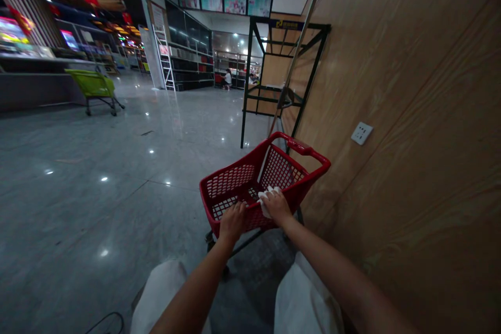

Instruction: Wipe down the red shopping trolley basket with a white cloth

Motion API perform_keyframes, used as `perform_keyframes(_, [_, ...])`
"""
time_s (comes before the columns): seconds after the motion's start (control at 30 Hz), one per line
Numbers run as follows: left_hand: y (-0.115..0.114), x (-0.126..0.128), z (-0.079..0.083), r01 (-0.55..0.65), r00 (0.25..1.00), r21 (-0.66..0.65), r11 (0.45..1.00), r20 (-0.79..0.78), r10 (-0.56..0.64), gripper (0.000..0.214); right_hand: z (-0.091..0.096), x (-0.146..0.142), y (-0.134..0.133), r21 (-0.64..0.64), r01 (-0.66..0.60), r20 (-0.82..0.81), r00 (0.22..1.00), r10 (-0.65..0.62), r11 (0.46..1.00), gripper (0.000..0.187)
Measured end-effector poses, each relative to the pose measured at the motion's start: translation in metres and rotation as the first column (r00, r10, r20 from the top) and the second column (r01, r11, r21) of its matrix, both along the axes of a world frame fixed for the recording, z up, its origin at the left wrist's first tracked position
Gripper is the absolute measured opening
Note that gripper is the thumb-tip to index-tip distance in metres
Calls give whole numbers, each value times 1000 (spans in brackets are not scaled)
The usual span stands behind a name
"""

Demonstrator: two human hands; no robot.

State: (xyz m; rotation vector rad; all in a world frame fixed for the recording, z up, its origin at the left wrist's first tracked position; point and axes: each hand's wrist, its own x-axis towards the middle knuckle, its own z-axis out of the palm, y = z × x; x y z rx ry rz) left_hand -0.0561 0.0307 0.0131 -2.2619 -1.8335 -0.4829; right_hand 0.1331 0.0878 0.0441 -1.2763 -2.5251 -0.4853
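A red plastic shopping cart (235, 180) with a mesh basket and a red handle stands on the floor in front of me, close to a wooden wall. My left hand (232, 223) is closed over the near rim of the basket. My right hand (277, 205) presses a white cloth (264, 199) against the same rim, fingers curled on it. My knees in white trousers show at the bottom.
A plywood wall (410, 115) with a white socket (361, 133) runs along the right. A black metal shelf frame (282, 68) stands beyond the cart. A green cart (94, 86) sits far left on the grey tiled floor (97, 177). A ladder (166, 62) and people are in the distance.
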Motion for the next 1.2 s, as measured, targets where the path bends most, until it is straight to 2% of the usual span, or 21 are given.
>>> perform_keyframes(0.17, [-8,-16,-2,-44,999,16,999,-21,44,26,-1,-20,-13,-5,-58,-8,998,58,998,28])
perform_keyframes(0.3, [-10,-25,3,-54,998,5,999,-22,55,23,-10,-53,-27,10,-179,-34,983,180,984,35])
perform_keyframes(0.37, [-12,-30,4,-38,999,-9,999,-11,38,20,-8,-57,-30,-9,-232,-18,973,232,973,36])
perform_keyframes(0.43, [-14,-36,4,-37,999,-22,999,-9,37,18,1,-43,-28,-53,-239,25,970,241,970,33])
perform_keyframes(0.6, [-17,-42,0,-77,997,16,997,-21,78,21,32,24,-8,-83,-113,106,987,121,990,28])
perform_keyframes(0.67, [-18,-40,-4,-84,996,44,995,-18,85,25,36,32,-7,-70,-77,107,991,84,995,28])
perform_keyframes(0.73, [-18,-37,-7,-94,996,66,993,-5,94,31,32,18,-11,-81,-61,84,994,68,995,27])
perform_keyframes(0.9, [-20,-38,-4,-80,997,56,995,17,79,33,7,-67,-32,-157,-118,18,992,123,980,23])
perform_keyframes(1.0, [-21,-46,1,-65,998,33,997,4,65,31,1,-85,-34,-169,-127,48,989,137,977,20])
perform_keyframes(1.07, [-22,-50,3,-58,998,24,998,-4,58,32,4,-68,-29,-165,-154,85,982,169,974,21])
perform_keyframes(1.2, [-24,-52,3,-87,996,55,995,-7,87,32,20,1,-14,-113,-127,125,982,141,985,21])
